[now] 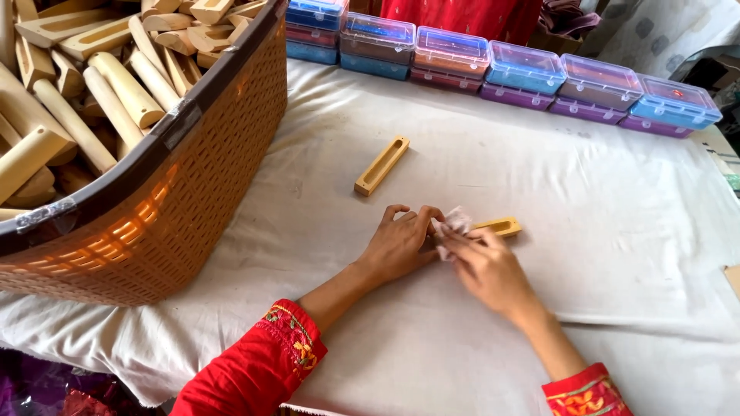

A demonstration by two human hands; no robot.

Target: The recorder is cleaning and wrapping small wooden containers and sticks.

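My left hand and my right hand meet over the white cloth-covered table. Both pinch a small crumpled white scrap against one end of a slotted wooden piece lying on the cloth. Only the far end of that piece shows past my fingers. A second slotted wooden piece lies alone on the cloth farther back, slightly left of my hands. My sleeves are red with embroidery.
A large orange woven basket full of wooden pieces stands at the left. A row of small clear-lidded plastic boxes in blue, pink and purple lines the table's far edge. A person in red stands behind them.
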